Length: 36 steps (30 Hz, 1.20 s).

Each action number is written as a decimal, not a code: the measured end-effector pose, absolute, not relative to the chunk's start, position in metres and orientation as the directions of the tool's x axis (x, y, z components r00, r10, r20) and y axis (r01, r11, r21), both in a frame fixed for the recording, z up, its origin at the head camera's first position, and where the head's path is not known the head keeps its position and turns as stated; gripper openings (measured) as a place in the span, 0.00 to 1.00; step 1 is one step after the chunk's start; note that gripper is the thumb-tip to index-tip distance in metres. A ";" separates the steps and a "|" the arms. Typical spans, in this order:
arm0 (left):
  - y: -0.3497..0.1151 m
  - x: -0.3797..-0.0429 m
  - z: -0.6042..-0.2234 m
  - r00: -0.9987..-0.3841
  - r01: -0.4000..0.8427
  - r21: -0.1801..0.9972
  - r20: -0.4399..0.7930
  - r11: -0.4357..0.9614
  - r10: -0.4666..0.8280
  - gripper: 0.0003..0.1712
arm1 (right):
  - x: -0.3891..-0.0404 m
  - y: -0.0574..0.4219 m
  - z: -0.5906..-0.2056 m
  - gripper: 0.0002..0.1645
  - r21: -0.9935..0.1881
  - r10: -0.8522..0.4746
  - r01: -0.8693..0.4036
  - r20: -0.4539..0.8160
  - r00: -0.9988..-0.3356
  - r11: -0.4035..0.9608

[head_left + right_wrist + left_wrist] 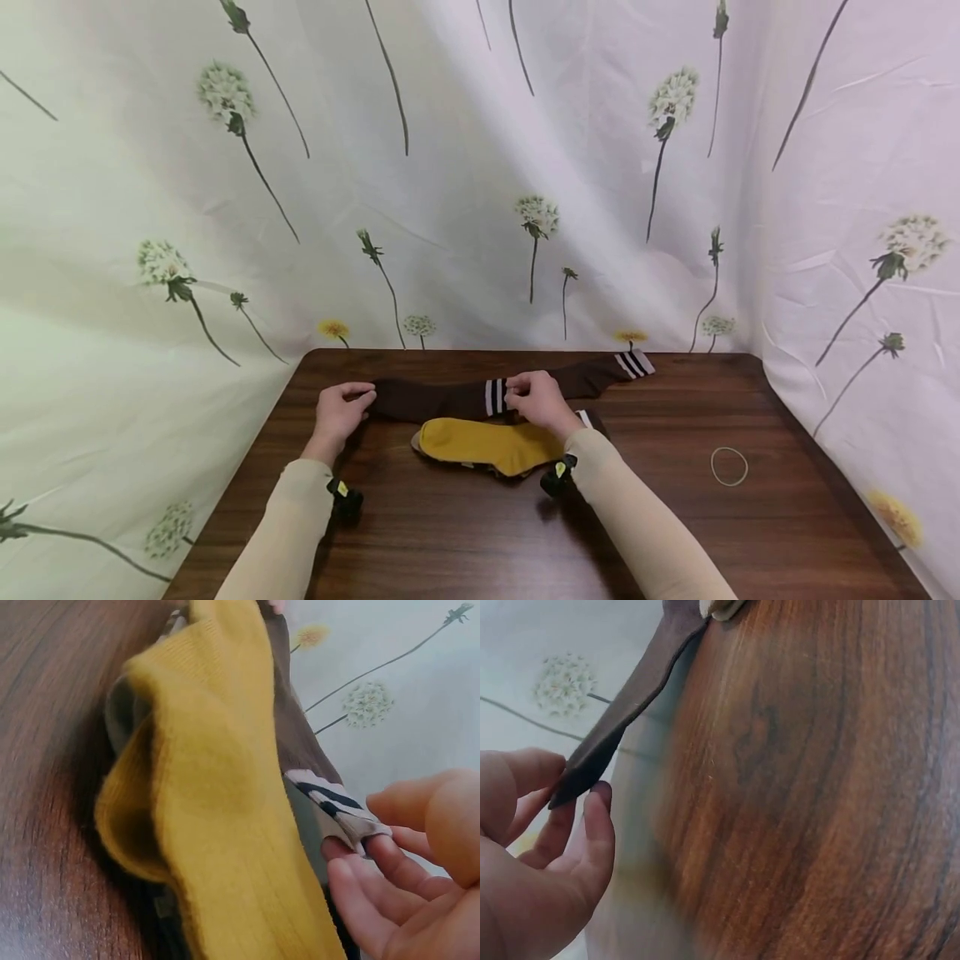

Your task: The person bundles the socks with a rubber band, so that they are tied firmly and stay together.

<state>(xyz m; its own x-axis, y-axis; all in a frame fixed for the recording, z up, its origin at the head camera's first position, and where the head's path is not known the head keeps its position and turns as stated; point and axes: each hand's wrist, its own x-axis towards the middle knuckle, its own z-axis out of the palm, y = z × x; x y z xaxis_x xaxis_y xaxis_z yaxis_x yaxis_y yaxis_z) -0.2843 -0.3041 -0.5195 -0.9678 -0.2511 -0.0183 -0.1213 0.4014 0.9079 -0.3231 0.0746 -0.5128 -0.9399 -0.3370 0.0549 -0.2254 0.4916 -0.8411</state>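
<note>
- Left hand (pixel 341 415): thumb and fingers pinch the toe of a brown sock (pixel 431 400), at its 9 o'clock end.
- Right hand (pixel 542 400): thumb and fingers pinch the same sock's cuff, at the 3 o'clock end; cuff is white with black stripes.
- Brown sock lies across the far half of the table (pixel 450 542), stretched lengthwise between both hands.
- Second brown sock (pixel 581 382): runs toward 2 o'clock from the right hand, striped cuff at its far end. Near end hidden by the hand; can't tell if the two overlap.
- Yellow sock (pixel 487 443): at 6 o'clock of the held sock, just beside it, toe toward 9. Right wrist passes over its 3 o'clock end. Darker sock fabric shows under it, grey tip poking out at 9.
- Wrist cameras: one on the left wrist (pixel 346 502), one on the right (pixel 557 477). Sleeves (pixel 645 517) are cream.
- Band (pixel 747 468): thin pale loop, 4 o'clock from the right hand, well apart from the socks.
- Backdrop (pixel 465 167): white cloth, dandelion print, 12 o'clock and both sides.
</note>
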 end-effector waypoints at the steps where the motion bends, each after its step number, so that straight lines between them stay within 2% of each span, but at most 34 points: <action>1: -0.304 -0.284 -0.519 -0.967 -0.117 0.911 -0.015 0.395 -0.254 0.17 | -0.323 0.075 -0.512 0.16 -0.851 -0.331 -0.218 0.056 -0.942 0.477; 7: -0.301 -0.283 -0.513 -0.967 -0.075 0.940 0.013 0.332 -0.254 0.14 | -0.323 0.077 -0.509 0.17 -0.874 -0.288 -0.202 0.074 -0.955 0.443; 14: -0.299 -0.283 -0.510 -0.983 -0.039 0.952 0.018 0.304 -0.182 0.18 | -0.324 0.082 -0.504 0.14 -0.856 -0.232 -0.235 0.139 -0.963 0.461; 25: -0.292 -0.284 -0.499 -0.988 -0.037 0.939 0.018 0.342 -0.156 0.19 | -0.320 0.097 -0.490 0.15 -0.850 -0.233 -0.274 0.184 -0.955 0.449; 36: -0.281 -0.280 -0.483 -0.995 0.002 0.950 0.032 0.311 -0.092 0.21 | -0.318 0.119 -0.483 0.13 -0.838 -0.247 -0.321 0.230 -0.941 0.441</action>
